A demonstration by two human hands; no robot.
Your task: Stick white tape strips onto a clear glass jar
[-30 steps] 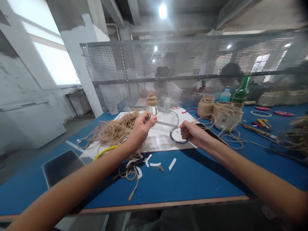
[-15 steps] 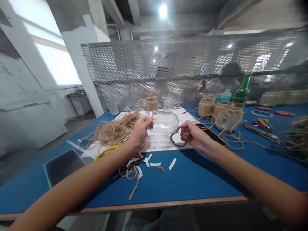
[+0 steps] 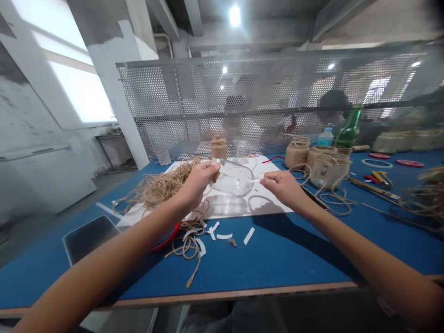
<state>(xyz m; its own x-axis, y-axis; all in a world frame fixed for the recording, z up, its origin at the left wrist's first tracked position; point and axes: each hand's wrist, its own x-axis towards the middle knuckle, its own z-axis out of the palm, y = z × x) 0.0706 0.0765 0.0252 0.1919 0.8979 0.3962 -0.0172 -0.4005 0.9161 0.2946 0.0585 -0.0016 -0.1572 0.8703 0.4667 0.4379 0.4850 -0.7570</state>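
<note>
My left hand (image 3: 204, 178) is closed around the neck end of a clear glass jar (image 3: 234, 179), held on its side and tilted above a white sheet (image 3: 229, 207). My right hand (image 3: 279, 185) pinches a narrow white strip (image 3: 255, 180) that reaches to the jar's base end; whether it is stuck to the glass I cannot tell. Beside my left hand lies a loose heap of jute twine (image 3: 163, 187). Several short white paper strips (image 3: 249, 236) are scattered nearer to me. A red curved edge (image 3: 171, 238) shows from under my left forearm, mostly hidden.
Twine-wrapped jars (image 3: 297, 153), a green bottle (image 3: 349, 127) and a blue-capped bottle (image 3: 326, 137) stand at the right. Pens and cutters (image 3: 374, 190) and coloured rings (image 3: 377, 163) lie farther right. A perforated metal screen (image 3: 208, 101) closes the back; people sit behind it.
The jar's base end has tipped down. The strip, curled in a dark loop below my right hand before, now shows white and short. A yellow curve by my left forearm is gone; a red one shows.
</note>
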